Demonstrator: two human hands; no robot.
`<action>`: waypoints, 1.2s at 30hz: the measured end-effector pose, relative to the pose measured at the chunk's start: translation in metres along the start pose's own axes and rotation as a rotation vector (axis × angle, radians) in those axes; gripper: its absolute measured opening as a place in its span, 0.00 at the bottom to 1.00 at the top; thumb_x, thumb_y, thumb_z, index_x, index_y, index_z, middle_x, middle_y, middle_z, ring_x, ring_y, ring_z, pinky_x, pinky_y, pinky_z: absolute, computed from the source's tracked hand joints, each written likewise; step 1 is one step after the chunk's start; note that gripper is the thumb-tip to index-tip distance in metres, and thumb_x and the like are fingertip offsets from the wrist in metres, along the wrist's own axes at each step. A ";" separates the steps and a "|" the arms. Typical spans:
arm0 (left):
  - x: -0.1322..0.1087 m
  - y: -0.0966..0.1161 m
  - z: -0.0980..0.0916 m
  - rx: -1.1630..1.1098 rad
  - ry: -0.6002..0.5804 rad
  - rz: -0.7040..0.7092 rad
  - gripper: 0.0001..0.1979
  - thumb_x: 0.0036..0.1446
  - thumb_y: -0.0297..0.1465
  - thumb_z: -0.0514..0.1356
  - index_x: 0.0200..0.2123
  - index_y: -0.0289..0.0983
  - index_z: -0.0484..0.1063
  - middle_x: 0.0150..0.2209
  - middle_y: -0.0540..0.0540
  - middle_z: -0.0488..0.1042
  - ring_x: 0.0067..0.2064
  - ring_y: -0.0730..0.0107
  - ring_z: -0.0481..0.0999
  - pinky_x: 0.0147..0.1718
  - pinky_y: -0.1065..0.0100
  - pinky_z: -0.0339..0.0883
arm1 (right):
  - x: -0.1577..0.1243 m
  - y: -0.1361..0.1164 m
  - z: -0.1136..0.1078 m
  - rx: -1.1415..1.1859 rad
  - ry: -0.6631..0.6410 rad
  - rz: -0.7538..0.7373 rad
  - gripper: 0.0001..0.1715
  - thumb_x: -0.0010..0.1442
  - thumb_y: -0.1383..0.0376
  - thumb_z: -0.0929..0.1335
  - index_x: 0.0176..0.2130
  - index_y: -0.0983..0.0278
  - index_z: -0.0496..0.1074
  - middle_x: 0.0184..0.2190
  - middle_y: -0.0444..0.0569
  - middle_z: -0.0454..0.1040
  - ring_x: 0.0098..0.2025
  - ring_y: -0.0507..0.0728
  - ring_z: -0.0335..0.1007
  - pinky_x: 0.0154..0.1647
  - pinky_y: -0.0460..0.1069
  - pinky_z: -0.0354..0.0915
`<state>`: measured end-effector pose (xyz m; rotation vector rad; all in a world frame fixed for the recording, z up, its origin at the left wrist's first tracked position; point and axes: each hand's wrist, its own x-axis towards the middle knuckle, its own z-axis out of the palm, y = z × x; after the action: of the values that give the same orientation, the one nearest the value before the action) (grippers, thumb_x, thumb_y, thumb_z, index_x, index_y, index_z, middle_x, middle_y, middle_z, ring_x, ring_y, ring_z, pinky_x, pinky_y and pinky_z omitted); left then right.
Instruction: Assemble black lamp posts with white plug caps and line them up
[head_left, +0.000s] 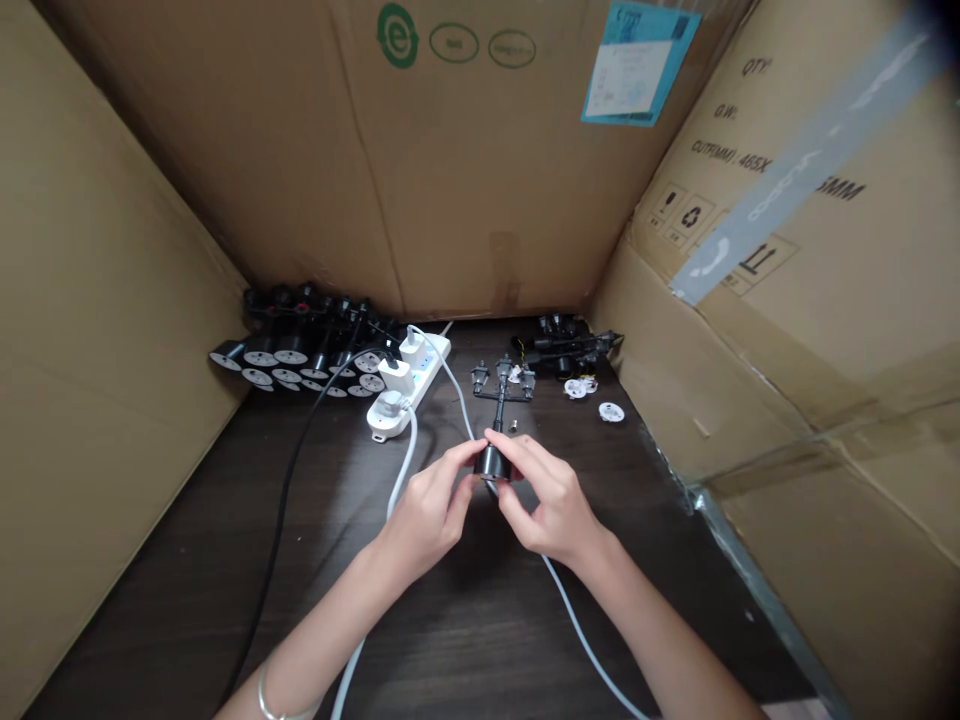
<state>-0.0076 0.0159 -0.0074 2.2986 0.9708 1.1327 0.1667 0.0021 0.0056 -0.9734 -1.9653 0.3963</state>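
Note:
Both of my hands grip a small black model street lamp point(493, 462) by its round base. It has a thin post and three lantern heads, which point away from me. My left hand point(435, 500) pinches the base from the left, thumb below and fingers on top. From the other side, my right hand point(551, 497) holds the same base between thumb and fingers. The underside of the base is mostly turned out of sight. A tiny metallic piece point(514, 426) lies on the dark table just right of the post.
A white power strip point(431, 378) with plugs and cables stands left of centre. Several black lamps with white discs point(292, 345) are stacked at the back left. More lamp parts point(570, 345) and a loose white disc point(611, 411) lie at the right. Cardboard walls point(480, 180) surround the table.

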 end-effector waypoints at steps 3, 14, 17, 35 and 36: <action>0.000 0.000 0.000 -0.001 0.033 0.022 0.21 0.57 0.20 0.51 0.54 0.36 0.57 0.49 0.43 0.69 0.50 0.74 0.70 0.49 0.75 0.64 | 0.000 -0.001 0.000 0.008 0.001 -0.018 0.32 0.54 0.73 0.62 0.58 0.65 0.56 0.34 0.50 0.64 0.31 0.52 0.61 0.32 0.49 0.64; 0.001 0.001 -0.005 -0.028 0.091 0.073 0.22 0.54 0.17 0.53 0.53 0.35 0.60 0.46 0.45 0.71 0.46 0.75 0.72 0.46 0.77 0.65 | -0.004 -0.004 0.007 -0.106 0.046 -0.105 0.33 0.55 0.74 0.62 0.59 0.68 0.53 0.34 0.52 0.66 0.31 0.54 0.62 0.33 0.49 0.65; 0.000 0.002 -0.006 -0.063 0.076 0.050 0.22 0.55 0.18 0.53 0.53 0.37 0.60 0.47 0.46 0.71 0.46 0.75 0.72 0.46 0.77 0.65 | -0.005 -0.003 0.008 -0.109 0.075 -0.101 0.31 0.55 0.73 0.62 0.58 0.67 0.55 0.32 0.51 0.66 0.30 0.53 0.62 0.31 0.49 0.64; 0.005 0.015 -0.008 -0.198 -0.014 -0.157 0.12 0.57 0.28 0.53 0.45 0.36 0.63 0.40 0.45 0.71 0.41 0.68 0.72 0.41 0.69 0.67 | -0.003 -0.007 0.004 0.063 0.035 0.023 0.19 0.59 0.68 0.60 0.51 0.66 0.62 0.34 0.50 0.68 0.30 0.53 0.64 0.32 0.49 0.64; 0.005 0.015 -0.008 -0.200 -0.012 -0.170 0.12 0.57 0.28 0.53 0.45 0.36 0.64 0.39 0.45 0.71 0.41 0.69 0.72 0.40 0.69 0.67 | -0.003 -0.007 0.004 0.081 0.024 0.033 0.18 0.60 0.68 0.60 0.51 0.66 0.62 0.34 0.51 0.68 0.30 0.53 0.64 0.32 0.49 0.64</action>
<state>-0.0054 0.0098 0.0095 2.0226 0.9802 1.0910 0.1610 -0.0045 0.0061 -0.9558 -1.8995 0.4768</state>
